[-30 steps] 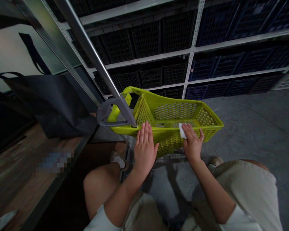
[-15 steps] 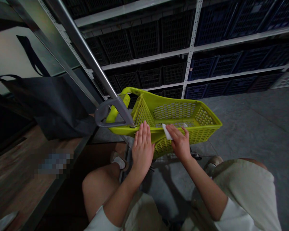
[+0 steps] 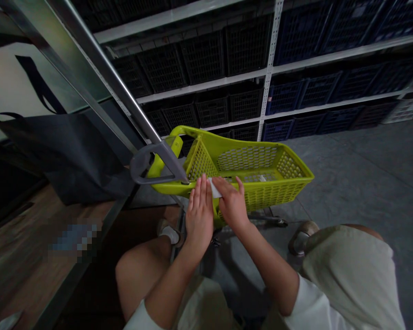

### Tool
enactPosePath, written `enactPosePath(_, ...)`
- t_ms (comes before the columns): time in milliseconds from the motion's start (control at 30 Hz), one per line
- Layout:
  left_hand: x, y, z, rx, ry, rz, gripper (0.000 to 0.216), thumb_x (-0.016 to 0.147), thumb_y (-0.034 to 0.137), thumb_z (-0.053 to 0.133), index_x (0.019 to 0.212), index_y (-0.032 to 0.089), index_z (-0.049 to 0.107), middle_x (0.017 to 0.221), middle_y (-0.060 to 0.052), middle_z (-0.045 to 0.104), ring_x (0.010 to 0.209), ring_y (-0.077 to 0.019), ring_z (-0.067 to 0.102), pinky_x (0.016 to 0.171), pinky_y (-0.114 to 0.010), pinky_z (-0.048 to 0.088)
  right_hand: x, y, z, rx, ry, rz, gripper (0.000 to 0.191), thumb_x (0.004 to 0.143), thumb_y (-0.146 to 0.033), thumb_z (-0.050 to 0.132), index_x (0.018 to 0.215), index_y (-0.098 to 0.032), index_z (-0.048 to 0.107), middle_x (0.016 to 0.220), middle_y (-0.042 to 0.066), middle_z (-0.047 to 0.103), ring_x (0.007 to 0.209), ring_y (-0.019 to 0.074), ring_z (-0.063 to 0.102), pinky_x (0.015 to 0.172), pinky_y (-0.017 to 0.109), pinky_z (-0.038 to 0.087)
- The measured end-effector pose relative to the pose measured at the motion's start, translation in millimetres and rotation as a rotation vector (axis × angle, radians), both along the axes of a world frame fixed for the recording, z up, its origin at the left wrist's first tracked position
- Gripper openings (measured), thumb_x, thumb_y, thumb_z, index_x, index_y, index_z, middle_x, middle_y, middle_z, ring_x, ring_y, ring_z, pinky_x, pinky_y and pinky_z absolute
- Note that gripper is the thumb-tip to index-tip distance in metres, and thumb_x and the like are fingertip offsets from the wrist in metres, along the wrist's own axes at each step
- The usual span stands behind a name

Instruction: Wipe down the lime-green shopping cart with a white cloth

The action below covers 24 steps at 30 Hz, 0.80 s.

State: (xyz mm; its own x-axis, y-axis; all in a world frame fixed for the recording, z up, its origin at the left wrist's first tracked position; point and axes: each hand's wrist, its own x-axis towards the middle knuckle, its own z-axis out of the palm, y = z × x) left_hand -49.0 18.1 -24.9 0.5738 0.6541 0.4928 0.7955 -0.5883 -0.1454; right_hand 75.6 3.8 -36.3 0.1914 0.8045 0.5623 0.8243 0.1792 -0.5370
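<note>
A lime-green shopping cart [image 3: 278, 190] with perforated sides stands in front of me. My left hand [image 3: 200, 217] lies flat with its fingers stretched out on the cart's near rim. Just right of it, my right hand [image 3: 233, 201] presses a small white cloth or tissue [image 3: 214, 188] against the same rim; its exact material I cannot tell. The two hands are nearly touching. At the handle end, a grey looped fitting [image 3: 158, 162] joins a metal pole [image 3: 124, 87] that rises to the upper left.
Shelves with white beams [image 3: 206, 82] hold several black crates [image 3: 201, 55] and blue crates [image 3: 299, 94] behind the cart. A dark bag [image 3: 72, 156] rests on a wooden surface [image 3: 24, 256] at left. Grey floor [image 3: 361, 183] extends to the right.
My right hand has slid left along the rim with the white cloth, up to my left hand. The left hand stays on the rim. The view has shifted slightly.
</note>
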Motion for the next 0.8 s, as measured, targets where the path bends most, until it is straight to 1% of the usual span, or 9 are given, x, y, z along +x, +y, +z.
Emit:
enactPosePath(67, -0.9, 0.0, 2.0, -0.011, 0.011, 0.006, 0.075, 0.092, 0.007, 0.036, 0.16, 0.009, 0.007, 0.167, -0.015, 0.017, 0.156, -0.0245, 0.011, 0.123, -0.046, 0.03, 4.7, -1.1, -5.5, 0.019, -0.036, 0.023, 0.064, 0.08, -0.001, 0.038, 0.138, -0.023, 0.057, 0.142, 0.005, 0.062, 0.136, 0.0165, 0.053, 0.124, 0.046, 0.008)
enactPosePath(167, -1.9, -0.1, 5.1, -0.028, 0.031, 0.013, 0.076, 0.09, 0.009, 0.04, 0.16, 0.006, 0.01, 0.167, -0.016, 0.017, 0.156, -0.0266, 0.013, 0.123, -0.047, 0.03, 35.2, -10.2, -24.9, 0.049, -0.111, 0.011, 0.07, 0.077, 0.0, 0.038, 0.142, -0.024, 0.052, 0.144, 0.004, 0.06, 0.139, 0.0163, 0.05, 0.124, 0.048, 0.005)
enactPosePath(333, -2.1, 0.1, 7.6, -0.033, 0.017, 0.002, 0.08, 0.088, 0.011, 0.046, 0.159, 0.004, 0.009, 0.166, -0.019, 0.017, 0.156, -0.0283, 0.014, 0.122, -0.049, 0.031, 103.1, -34.7, -59.1, 0.057, -0.189, -0.174, 0.071, 0.076, -0.002, 0.042, 0.142, -0.025, 0.052, 0.143, 0.005, 0.061, 0.139, 0.0198, 0.05, 0.123, 0.052, 0.009)
enactPosePath(433, -1.1, -0.4, 8.1, -0.045, 0.01, 0.004, 0.083, 0.087, 0.013, 0.051, 0.159, 0.002, 0.011, 0.166, -0.02, 0.017, 0.156, -0.0292, 0.013, 0.123, -0.049, 0.03, 117.5, -41.1, -66.5, 0.046, -0.154, -0.293, 0.067, 0.077, -0.003, 0.043, 0.139, -0.025, 0.055, 0.142, 0.006, 0.062, 0.139, 0.0219, 0.051, 0.122, 0.054, 0.011)
enactPosePath(500, -0.4, -0.9, 8.2, -0.052, 0.012, 0.012, 0.083, 0.086, 0.015, 0.053, 0.158, 0.001, 0.013, 0.166, -0.021, 0.017, 0.156, -0.0295, 0.012, 0.123, -0.049, 0.029, 105.1, -36.6, -60.8, 0.038, -0.093, -0.329, 0.064, 0.078, -0.003, 0.042, 0.136, -0.024, 0.058, 0.14, 0.006, 0.064, 0.138, 0.0228, 0.052, 0.121, 0.055, 0.013)
enactPosePath(533, -0.2, -1.0, 8.1, -0.055, 0.015, 0.013, 0.083, 0.086, 0.015, 0.053, 0.158, 0.001, 0.014, 0.166, -0.02, 0.017, 0.156, -0.0295, 0.012, 0.123, -0.048, 0.029, 92.8, -31.8, -54.7, 0.036, -0.065, -0.312, 0.063, 0.078, -0.003, 0.041, 0.135, -0.024, 0.059, 0.139, 0.007, 0.064, 0.137, 0.0227, 0.052, 0.121, 0.055, 0.013)
enactPosePath(600, -0.3, -0.9, 7.5, -0.057, 0.015, 0.009, 0.081, 0.086, 0.013, 0.051, 0.158, 0.001, 0.015, 0.166, -0.02, 0.017, 0.156, -0.0288, 0.01, 0.124, -0.048, 0.028, 61.0, -19.3, -38.1, 0.036, -0.032, -0.208, 0.063, 0.078, -0.002, 0.04, 0.134, -0.023, 0.06, 0.138, 0.007, 0.065, 0.135, 0.0209, 0.054, 0.122, 0.053, 0.013)
enactPosePath(700, -1.4, 0.3, 5.9, -0.055, 0.003, 0.003, 0.075, 0.088, 0.011, 0.046, 0.157, 0.003, 0.018, 0.166, -0.019, 0.018, 0.156, -0.0274, 0.009, 0.123, -0.046, 0.029, 16.2, -1.7, -13.4, 0.025, -0.047, 0.024, 0.065, 0.078, -0.002, 0.039, 0.137, -0.022, 0.057, 0.142, 0.006, 0.062, 0.136, 0.0172, 0.053, 0.123, 0.046, 0.014)
enactPosePath(800, -2.7, 1.5, 4.9, -0.044, 0.006, 0.01, 0.072, 0.089, 0.011, 0.043, 0.157, 0.002, 0.02, 0.166, -0.019, 0.019, 0.156, -0.027, 0.01, 0.123, -0.046, 0.029, 3.4, 3.8, -5.4, 0.018, -0.086, 0.112, 0.068, 0.078, -0.001, 0.039, 0.141, -0.022, 0.053, 0.144, 0.005, 0.06, 0.138, 0.0161, 0.05, 0.124, 0.045, 0.012)
